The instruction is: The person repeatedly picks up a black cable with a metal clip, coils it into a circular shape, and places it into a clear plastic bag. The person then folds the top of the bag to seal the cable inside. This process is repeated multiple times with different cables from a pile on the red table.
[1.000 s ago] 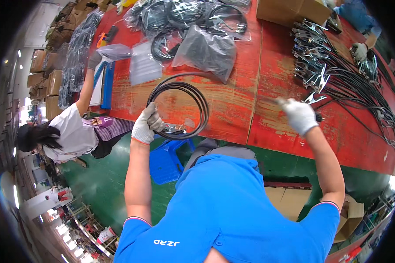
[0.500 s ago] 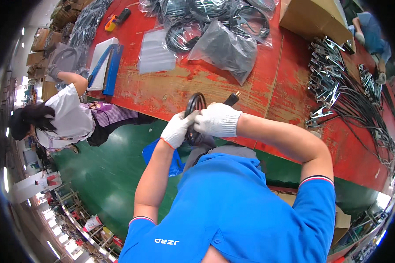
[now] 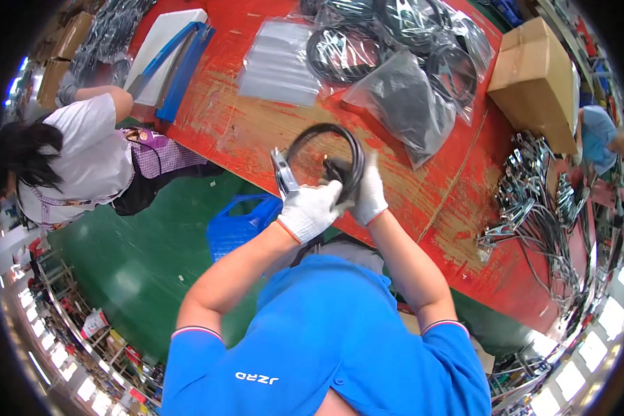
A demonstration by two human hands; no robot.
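Room: I am looking down into a wide workshop, with bright windows [image 3: 593, 350] curving along the lower right rim.
Floor: The green floor [image 3: 132, 243] is shining in front of the table's near edge.
Table: The red table [image 3: 222, 149] is showing bare wood through scuffed paint, a straight seam running across it.
Carton: A brown carton [image 3: 527, 87] is standing toward the far right.
Clamp-ended cables: A heap of black cables [image 3: 549, 239] with silvery clamps is lying at the right.
Bags: A grey plastic bag [image 3: 408, 104] is lying beside bagged coils; flat clear bags [image 3: 277, 62] are lying to their left.
Coil: I am seeing a glossy black cable coil [image 3: 356, 159], several turns stacked into a loop, hanging above the table's near edge.
Hands: The white-gloved left hand [image 3: 312, 210] is gripping the coil's lower side; the right hand [image 3: 371, 195] is blurring beside it, fingers hidden, so I am not managing to tell its grip.
Clamp: A silvery clamp [image 3: 283, 172] is standing up just above the left hand.
Tip: A small gold-coloured tip [image 3: 325, 159] is showing inside the loop.
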